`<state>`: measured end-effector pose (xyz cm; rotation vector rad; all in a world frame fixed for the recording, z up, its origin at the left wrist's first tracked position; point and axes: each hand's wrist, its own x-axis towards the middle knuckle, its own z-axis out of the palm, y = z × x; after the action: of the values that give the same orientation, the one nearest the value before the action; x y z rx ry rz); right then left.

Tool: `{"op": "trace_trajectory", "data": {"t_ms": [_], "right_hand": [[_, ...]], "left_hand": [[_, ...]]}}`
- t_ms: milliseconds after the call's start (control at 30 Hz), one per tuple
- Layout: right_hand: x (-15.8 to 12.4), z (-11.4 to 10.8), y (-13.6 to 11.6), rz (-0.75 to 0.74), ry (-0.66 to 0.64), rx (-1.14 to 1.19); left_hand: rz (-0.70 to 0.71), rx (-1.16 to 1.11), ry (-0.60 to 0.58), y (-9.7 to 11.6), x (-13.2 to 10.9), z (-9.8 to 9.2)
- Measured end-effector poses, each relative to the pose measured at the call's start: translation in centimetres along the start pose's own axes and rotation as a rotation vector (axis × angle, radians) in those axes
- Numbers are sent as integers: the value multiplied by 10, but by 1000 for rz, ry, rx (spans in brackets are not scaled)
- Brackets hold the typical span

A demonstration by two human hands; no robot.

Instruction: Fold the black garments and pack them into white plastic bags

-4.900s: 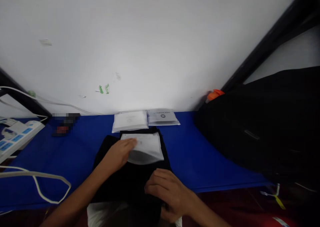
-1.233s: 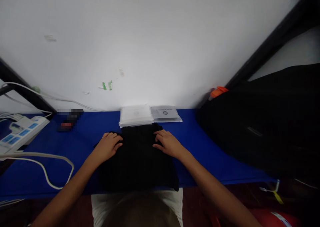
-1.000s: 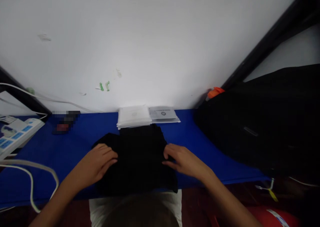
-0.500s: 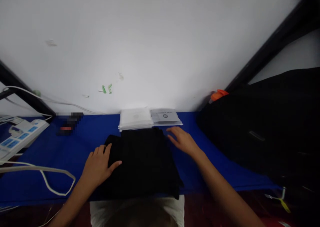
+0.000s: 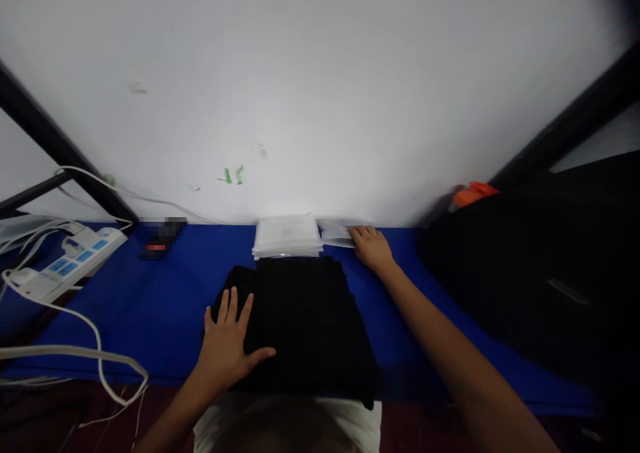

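A folded black cloth garment [image 5: 305,326] lies flat on the blue-covered table in front of me. My left hand [image 5: 227,343] rests spread on the garment's left part, fingers apart and thumb pointing right. Beyond the garment, my right hand [image 5: 371,246] has reached a clear plastic bag [image 5: 334,232] near the wall. Its fingers bend over the bag's right part and hide it. Directly left of that bag sits a stack of white flat packets [image 5: 287,233].
A white power strip [image 5: 75,260] with cables lies at the left. A blurred dark object [image 5: 163,238] is near the wall. At the right, a large black bag [image 5: 520,280] takes up the table, with an orange item [image 5: 475,193] behind it. A white cable [image 5: 100,353] loops over the front left edge.
My right hand has moved forward from beside the garment onto the plastic bag. My left hand has spread its fingers on the garment. The view has shifted slightly left.
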<state>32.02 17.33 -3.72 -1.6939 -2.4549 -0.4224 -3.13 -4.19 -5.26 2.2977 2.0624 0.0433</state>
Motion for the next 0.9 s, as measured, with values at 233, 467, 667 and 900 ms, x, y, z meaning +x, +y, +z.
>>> {"op": "trace_trajectory", "data": {"t_ms": [233,467,667,900], "right_hand": [[-9,-38,-10,195,128,-60],[-64,-95,-119,-193,258,208],[-111,-72,-147,-427,255,274],[-135,-72,-107,-368,405,464]], "left_hand": [[15,-52,-12,-3,5,-7],[245,-255,761,28,15,-40],[545,-323,656,30,21,-46],[516,-352,683,29,23,-53]]}}
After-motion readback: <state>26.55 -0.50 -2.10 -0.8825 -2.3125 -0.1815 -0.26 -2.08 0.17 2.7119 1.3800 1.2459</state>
